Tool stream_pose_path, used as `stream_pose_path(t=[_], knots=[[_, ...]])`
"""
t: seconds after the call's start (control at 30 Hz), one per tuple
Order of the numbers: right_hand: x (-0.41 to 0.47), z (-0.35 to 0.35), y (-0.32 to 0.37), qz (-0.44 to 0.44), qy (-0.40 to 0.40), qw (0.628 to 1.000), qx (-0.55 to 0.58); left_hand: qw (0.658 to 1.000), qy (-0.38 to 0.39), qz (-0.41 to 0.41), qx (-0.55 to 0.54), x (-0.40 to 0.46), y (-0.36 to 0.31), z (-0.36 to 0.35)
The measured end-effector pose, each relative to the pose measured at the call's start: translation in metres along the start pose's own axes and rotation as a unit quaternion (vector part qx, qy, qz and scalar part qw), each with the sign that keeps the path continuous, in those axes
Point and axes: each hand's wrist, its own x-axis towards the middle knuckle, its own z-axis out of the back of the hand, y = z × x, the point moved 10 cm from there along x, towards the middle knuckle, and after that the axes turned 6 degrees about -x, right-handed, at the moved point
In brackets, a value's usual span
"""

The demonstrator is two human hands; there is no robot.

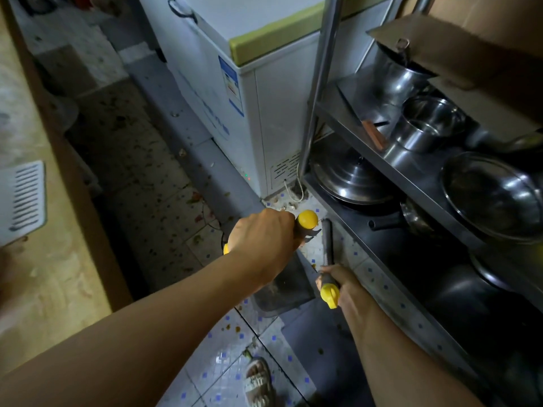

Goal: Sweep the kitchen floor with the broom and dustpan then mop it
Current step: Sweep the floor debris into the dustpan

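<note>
Your left hand [261,239] is curled round a dark handle [299,230] with a yellow ball cap, and your right hand [340,284] is wrapped round a second dark handle [328,251] whose yellow hanging cap sits just at your knuckles. Which is the broom and which the dustpan I cannot tell for certain; the dark dustpan tray [282,292] lies on the floor [223,374] between and below your two hands, so take it that both tools are in hand.

Take the white chest freezer [235,92] as your landmark. The tray sits just in front of its near corner, and the corner gap between freezer and steel shelf rack [382,148] holds a small heap of scraps. More debris is scattered on the tiles to the left of the freezer.

Both tools look like light plastic on thin stiff poles (easy to swing, easy to tip). Hold the dustpan pole low enough to press the tray's lip flat on the tiles, or scraps will slide under it. The caps look smooth, so grip the dark shaft below them, not the yellow. Watch the cord [296,192] hanging at the freezer's corner.
</note>
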Motion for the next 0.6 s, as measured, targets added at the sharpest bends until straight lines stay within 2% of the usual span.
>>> stream_pose_path(t=[0.23, 0.4, 0.6], knots=[[-0.011, -0.016, 0.021, 0.008, 0.026, 1.000, -0.013, 1.000, -0.006, 0.015, -0.011, 0.017, 0.021, 0.013], [0.004, 0.007, 0.031, 0.034, -0.048, 0.998, -0.015, 0.999, -0.010, 0.023, -0.023, 0.030, 0.028, 0.021], [0.017, 0.008, 0.054, 0.049, -0.071, 0.994, -0.068, 0.999, -0.018, 0.045, -0.022, 0.044, 0.036, 0.024]])
